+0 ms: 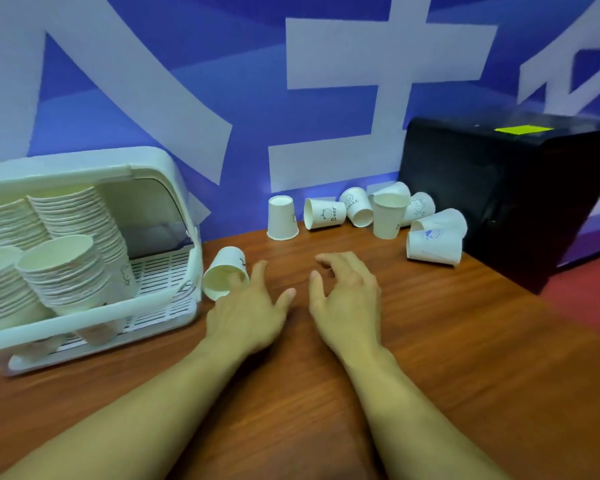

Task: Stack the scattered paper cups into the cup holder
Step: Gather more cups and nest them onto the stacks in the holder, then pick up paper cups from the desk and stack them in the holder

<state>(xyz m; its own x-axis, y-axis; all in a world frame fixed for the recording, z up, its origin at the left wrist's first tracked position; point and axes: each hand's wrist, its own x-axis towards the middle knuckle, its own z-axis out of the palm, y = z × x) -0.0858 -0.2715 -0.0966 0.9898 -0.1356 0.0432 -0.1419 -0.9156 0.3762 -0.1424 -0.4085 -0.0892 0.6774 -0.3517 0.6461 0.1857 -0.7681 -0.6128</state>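
Black box (499, 202), seemingly against scattered cups (433, 245)

White plastic cup holder (94, 320) sat left of me on brown wooden table (447, 358). One white paper cup (227, 268) lay beside it; others (388, 216) farther back, left of black box (499, 202).

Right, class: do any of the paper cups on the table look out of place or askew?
Yes. Tipped cups lie on their sides beside the black box, an upside-down cup stands by the wall, and a fallen cup lies next to the cup holder, at the left hand.
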